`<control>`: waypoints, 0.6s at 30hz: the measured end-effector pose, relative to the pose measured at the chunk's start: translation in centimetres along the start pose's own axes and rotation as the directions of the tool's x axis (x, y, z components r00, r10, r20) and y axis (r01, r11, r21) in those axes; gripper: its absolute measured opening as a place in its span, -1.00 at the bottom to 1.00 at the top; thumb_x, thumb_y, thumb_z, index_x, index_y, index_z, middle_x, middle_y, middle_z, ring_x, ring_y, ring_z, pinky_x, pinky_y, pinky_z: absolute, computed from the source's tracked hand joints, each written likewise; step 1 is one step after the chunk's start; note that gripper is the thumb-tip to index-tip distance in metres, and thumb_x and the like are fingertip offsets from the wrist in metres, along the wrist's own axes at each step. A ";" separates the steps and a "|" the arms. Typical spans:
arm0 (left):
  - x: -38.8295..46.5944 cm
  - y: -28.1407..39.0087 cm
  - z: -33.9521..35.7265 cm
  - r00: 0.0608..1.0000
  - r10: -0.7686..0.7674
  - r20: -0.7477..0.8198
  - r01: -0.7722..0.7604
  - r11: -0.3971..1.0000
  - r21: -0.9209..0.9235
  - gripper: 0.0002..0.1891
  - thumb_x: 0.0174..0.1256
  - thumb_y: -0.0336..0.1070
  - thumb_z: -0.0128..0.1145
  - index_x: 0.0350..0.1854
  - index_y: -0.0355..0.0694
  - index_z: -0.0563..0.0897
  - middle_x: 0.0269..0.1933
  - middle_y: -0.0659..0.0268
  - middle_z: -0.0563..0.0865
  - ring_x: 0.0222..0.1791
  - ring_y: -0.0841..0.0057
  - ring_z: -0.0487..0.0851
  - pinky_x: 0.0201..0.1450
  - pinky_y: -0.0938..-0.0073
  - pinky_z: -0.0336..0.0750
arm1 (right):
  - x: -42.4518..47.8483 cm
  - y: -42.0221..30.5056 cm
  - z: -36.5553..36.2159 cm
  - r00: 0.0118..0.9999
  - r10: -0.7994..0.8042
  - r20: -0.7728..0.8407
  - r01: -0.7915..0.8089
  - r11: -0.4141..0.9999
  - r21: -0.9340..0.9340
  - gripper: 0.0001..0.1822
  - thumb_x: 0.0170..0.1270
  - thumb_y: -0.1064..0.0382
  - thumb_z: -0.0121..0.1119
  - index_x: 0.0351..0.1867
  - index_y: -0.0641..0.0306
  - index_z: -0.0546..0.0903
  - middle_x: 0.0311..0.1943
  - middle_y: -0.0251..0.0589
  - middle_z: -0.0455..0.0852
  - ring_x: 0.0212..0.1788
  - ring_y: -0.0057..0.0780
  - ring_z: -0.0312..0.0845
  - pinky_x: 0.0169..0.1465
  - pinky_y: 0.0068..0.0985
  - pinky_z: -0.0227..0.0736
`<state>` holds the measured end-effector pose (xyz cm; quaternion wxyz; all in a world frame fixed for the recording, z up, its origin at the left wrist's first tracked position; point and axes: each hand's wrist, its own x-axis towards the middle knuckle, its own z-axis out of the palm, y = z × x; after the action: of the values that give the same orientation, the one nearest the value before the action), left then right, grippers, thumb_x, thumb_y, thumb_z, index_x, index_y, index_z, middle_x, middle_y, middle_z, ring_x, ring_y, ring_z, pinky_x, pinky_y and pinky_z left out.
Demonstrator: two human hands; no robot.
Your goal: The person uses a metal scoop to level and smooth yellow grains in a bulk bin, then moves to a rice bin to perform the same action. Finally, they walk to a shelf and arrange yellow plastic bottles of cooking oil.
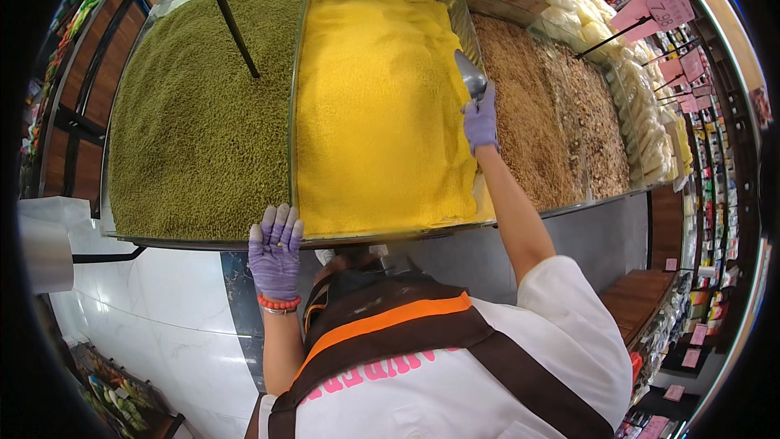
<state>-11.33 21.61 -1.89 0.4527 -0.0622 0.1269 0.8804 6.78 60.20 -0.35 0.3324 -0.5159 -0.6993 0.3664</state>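
Note:
My right hand (481, 119), in a purple knit glove, grips a metal scoop (470, 73) at the right side of a bin of yellow grain (378, 110), probably millet or corn grits. The scoop's blade points away from me, close to the divider. A pale strip of bin floor shows near my right wrist. My left hand (275, 253), gloved alike with pale fingertips, is palm up at the bin's front edge, fingers apart. A small yellow speck lies on its palm. Left of the yellow grain is a bin of green mung beans (201, 122).
Glass dividers (294, 103) separate the bins. Brown grain (524, 116) and a mixed coarse grain (594, 122) fill bins at right. A black sign rod (231, 18) stands in the beans. Price signs (661, 9) lean over the right end. A plastic bag roll (46, 247) sits at left.

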 end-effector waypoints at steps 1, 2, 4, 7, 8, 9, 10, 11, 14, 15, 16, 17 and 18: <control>0.0 0.1 -0.1 1.000 -0.001 0.007 0.001 1.000 0.009 -0.51 0.43 -0.09 -0.40 0.16 -0.41 0.33 0.18 -0.07 0.39 0.22 0.14 0.33 0.28 0.14 0.26 | 2.0 1.7 0.7 0.990 -0.111 -0.082 0.095 0.978 -0.187 -0.34 0.25 0.31 -0.13 0.36 0.08 -0.07 -0.17 0.01 0.50 -0.34 -0.37 0.47 -0.21 -0.45 0.40; 0.0 0.1 -0.2 1.000 -0.003 0.015 0.002 1.000 0.019 -0.51 0.43 -0.09 -0.40 0.16 -0.41 0.32 0.18 -0.07 0.38 0.23 0.14 0.33 0.28 0.14 0.25 | 4.0 4.0 1.5 0.962 -0.234 -0.144 0.166 0.913 -0.372 -0.35 0.25 0.30 -0.12 0.35 0.07 -0.05 -0.17 0.02 0.50 -0.33 -0.33 0.47 -0.20 -0.44 0.39; 0.3 0.0 -0.2 0.999 -0.036 0.033 0.037 0.999 -0.022 -0.50 0.43 -0.09 -0.41 0.18 -0.41 0.30 0.20 -0.07 0.36 0.24 0.14 0.31 0.30 0.14 0.23 | 8.6 9.1 2.3 0.935 -0.310 -0.172 0.169 0.818 -0.550 -0.37 0.22 0.29 -0.09 0.32 0.13 0.02 -0.17 0.01 0.50 -0.31 -0.26 0.46 -0.18 -0.40 0.38; 0.3 0.1 -0.4 0.999 -0.040 0.032 0.041 0.999 -0.028 -0.50 0.43 -0.08 -0.41 0.19 -0.40 0.28 0.21 -0.08 0.33 0.25 0.14 0.29 0.31 0.14 0.19 | 11.6 11.9 3.5 0.991 -0.026 -0.131 -0.027 0.922 -0.387 -0.40 0.16 0.30 -0.03 0.26 0.27 0.14 -0.18 -0.02 0.50 -0.30 -0.21 0.46 -0.18 -0.37 0.36; 0.1 0.2 -0.7 1.000 -0.019 0.020 0.019 1.000 -0.018 -0.50 0.43 -0.08 -0.41 0.20 -0.40 0.27 0.22 -0.08 0.33 0.26 0.15 0.28 0.32 0.14 0.18 | 10.4 8.5 4.4 0.985 0.154 -0.079 -0.168 0.962 -0.216 -0.43 0.16 0.32 -0.01 0.23 0.28 0.16 -0.21 -0.01 0.51 -0.31 -0.25 0.45 -0.22 -0.41 0.35; -0.2 0.3 -0.8 1.000 -0.004 0.028 0.005 1.000 -0.024 -0.50 0.43 -0.08 -0.41 0.20 -0.40 0.27 0.22 -0.08 0.33 0.26 0.14 0.28 0.32 0.13 0.18 | 8.9 4.5 4.8 0.948 0.318 0.002 -0.317 0.947 -0.059 -0.45 0.16 0.34 0.01 0.20 0.28 0.18 -0.24 0.01 0.52 -0.32 -0.29 0.45 -0.26 -0.44 0.34; -0.3 0.3 -0.8 0.999 -0.005 0.042 0.006 1.000 -0.031 -0.49 0.43 -0.08 -0.41 0.20 -0.40 0.27 0.22 -0.08 0.33 0.26 0.14 0.28 0.32 0.13 0.18 | 7.1 1.6 4.3 0.909 0.406 0.098 -0.407 0.914 -0.011 -0.53 0.15 0.36 0.01 0.12 0.34 0.25 -0.37 -0.09 0.51 -0.40 -0.36 0.41 -0.32 -0.46 0.31; -0.3 0.4 -0.6 0.998 -0.018 0.063 0.021 0.999 -0.038 -0.49 0.43 -0.08 -0.41 0.20 -0.39 0.27 0.22 -0.08 0.33 0.26 0.14 0.28 0.32 0.13 0.17 | 5.4 0.3 3.8 0.909 0.400 0.120 -0.413 0.904 0.110 -0.55 0.14 0.38 -0.01 0.10 0.34 0.27 -0.40 -0.12 0.49 -0.42 -0.40 0.39 -0.34 -0.48 0.30; 0.1 0.1 -0.6 0.999 -0.030 0.028 0.029 1.000 0.010 -0.50 0.43 -0.08 -0.42 0.19 -0.39 0.30 0.22 -0.06 0.33 0.27 0.15 0.27 0.31 0.14 0.19 | 2.1 0.0 2.5 0.931 0.329 0.160 -0.365 0.870 0.333 -0.61 0.13 0.47 -0.10 0.04 0.31 0.30 -0.51 -0.23 0.42 -0.51 -0.58 0.31 -0.42 -0.60 0.25; 0.0 0.1 -0.6 1.000 -0.023 0.009 0.023 0.999 0.042 -0.50 0.43 -0.08 -0.43 0.18 -0.38 0.31 0.22 -0.05 0.34 0.27 0.16 0.26 0.31 0.14 0.20 | 0.6 -1.2 2.0 0.941 0.280 0.190 -0.328 0.895 0.303 -0.59 0.14 0.48 -0.12 0.08 0.29 0.29 -0.52 -0.26 0.42 -0.52 -0.60 0.30 -0.43 -0.61 0.25; -0.2 0.1 -0.7 0.999 -0.032 0.006 0.032 0.999 0.030 -0.50 0.43 -0.08 -0.43 0.18 -0.38 0.31 0.22 -0.05 0.34 0.27 0.16 0.27 0.30 0.14 0.21 | -1.3 -2.9 1.5 0.947 0.229 0.225 -0.288 0.916 0.279 -0.56 0.14 0.49 -0.14 0.11 0.27 0.27 -0.53 -0.29 0.43 -0.53 -0.63 0.30 -0.44 -0.63 0.24; -0.3 0.1 -0.5 0.999 -0.043 0.009 0.043 0.999 0.023 -0.50 0.43 -0.07 -0.42 0.18 -0.38 0.31 0.21 -0.05 0.34 0.26 0.16 0.28 0.29 0.14 0.22 | -3.0 -3.8 1.0 0.954 0.158 0.254 -0.224 0.940 0.257 -0.52 0.16 0.47 -0.13 0.17 0.24 0.23 -0.54 -0.32 0.43 -0.54 -0.64 0.29 -0.44 -0.63 0.25; -0.1 0.2 -0.4 0.998 -0.061 0.020 0.061 0.998 0.015 -0.50 0.43 -0.07 -0.42 0.18 -0.38 0.31 0.21 -0.05 0.35 0.25 0.16 0.29 0.29 0.14 0.23 | -4.4 -4.3 0.5 0.958 0.086 0.274 -0.155 0.959 0.238 -0.48 0.17 0.46 -0.12 0.22 0.21 0.19 -0.55 -0.35 0.43 -0.54 -0.66 0.29 -0.43 -0.64 0.26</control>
<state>-11.46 21.35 -2.20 0.4810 -0.0539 0.1267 0.8659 5.38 55.03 2.69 0.2782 -0.4577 -0.6507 0.5382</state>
